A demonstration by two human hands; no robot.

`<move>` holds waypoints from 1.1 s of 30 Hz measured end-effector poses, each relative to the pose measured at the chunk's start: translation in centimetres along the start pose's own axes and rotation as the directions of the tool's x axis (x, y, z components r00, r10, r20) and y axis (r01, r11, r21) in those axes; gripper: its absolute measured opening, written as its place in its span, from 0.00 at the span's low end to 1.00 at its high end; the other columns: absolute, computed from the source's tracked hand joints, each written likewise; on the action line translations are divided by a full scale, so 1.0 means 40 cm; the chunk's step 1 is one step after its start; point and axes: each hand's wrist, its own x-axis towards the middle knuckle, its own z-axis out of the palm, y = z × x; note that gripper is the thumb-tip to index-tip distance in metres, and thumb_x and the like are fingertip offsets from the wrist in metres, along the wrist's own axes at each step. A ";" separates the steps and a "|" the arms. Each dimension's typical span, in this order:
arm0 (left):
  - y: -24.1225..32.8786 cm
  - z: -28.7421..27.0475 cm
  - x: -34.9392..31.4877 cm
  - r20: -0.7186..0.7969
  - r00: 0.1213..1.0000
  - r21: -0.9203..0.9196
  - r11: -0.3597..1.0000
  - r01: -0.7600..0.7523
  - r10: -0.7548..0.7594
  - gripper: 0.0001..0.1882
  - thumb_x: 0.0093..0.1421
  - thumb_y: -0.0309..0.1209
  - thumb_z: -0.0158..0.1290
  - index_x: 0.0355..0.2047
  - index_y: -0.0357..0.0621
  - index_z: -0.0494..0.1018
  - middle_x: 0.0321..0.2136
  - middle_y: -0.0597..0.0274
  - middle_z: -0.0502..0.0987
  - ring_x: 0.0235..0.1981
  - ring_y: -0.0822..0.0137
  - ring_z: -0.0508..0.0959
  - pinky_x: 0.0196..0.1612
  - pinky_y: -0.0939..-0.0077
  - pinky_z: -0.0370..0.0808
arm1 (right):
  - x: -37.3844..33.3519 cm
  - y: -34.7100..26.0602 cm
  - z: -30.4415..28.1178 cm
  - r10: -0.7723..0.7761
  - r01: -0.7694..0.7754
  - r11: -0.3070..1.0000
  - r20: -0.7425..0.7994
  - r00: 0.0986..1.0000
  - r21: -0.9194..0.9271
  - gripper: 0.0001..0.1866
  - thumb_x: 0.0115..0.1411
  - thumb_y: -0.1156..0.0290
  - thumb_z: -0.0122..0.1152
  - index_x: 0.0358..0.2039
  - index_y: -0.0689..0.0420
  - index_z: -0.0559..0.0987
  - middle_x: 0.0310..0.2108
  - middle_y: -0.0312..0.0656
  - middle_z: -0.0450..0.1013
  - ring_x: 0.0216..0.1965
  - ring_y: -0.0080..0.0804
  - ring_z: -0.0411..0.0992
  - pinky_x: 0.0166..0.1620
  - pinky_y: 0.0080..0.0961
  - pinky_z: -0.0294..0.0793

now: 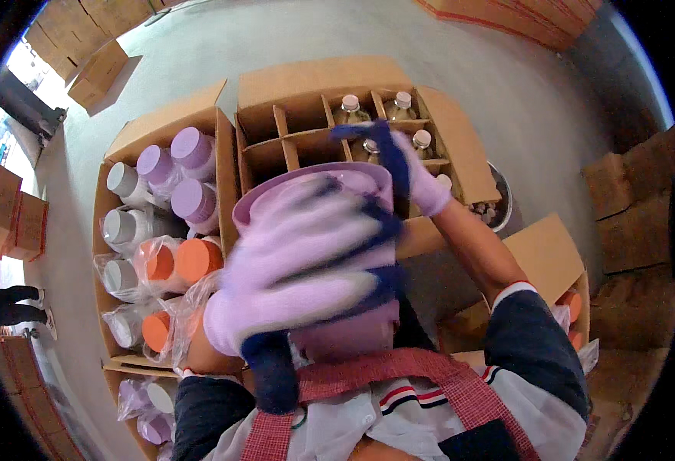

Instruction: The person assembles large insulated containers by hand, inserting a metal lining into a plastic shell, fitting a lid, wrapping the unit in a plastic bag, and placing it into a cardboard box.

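Note:
My left hand [306, 261], in a white-lilac glove with dark blue fingertips and blurred by motion, lies across a lilac plastic container [345, 338] close to my chest, fingers wrapped around its near side. The container's wide round rim shows beyond the hand; much of its body is hidden. My right hand [406, 165], gloved alike, hovers over a divided carton [306, 73] with its fingers stretched out leftward. Nearest to it are clear bottles with pale caps, such as this bottle [350, 107], standing in the carton's compartments. I see nothing in the right hand.
At left, an open carton [99, 246] holds lilac, grey and orange-lidded bottles, some in plastic bags. A round metal container [504, 200] with small pieces stands right of the divided carton. Stacked cartons [629, 200] line the right side. Someone's dark-clothed legs [11, 303] show at far left.

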 end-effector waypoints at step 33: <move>-0.047 -0.022 0.028 -0.125 0.989 0.212 0.972 0.104 -0.078 0.23 0.68 0.35 0.38 0.60 0.36 0.61 0.57 0.51 0.67 0.59 0.62 0.66 0.64 0.69 0.57 | 0.025 0.106 0.000 0.262 -0.275 0.786 0.104 0.959 0.553 0.37 0.67 0.42 0.30 0.55 0.65 0.69 0.49 0.45 0.72 0.48 0.32 0.71 0.55 0.28 0.67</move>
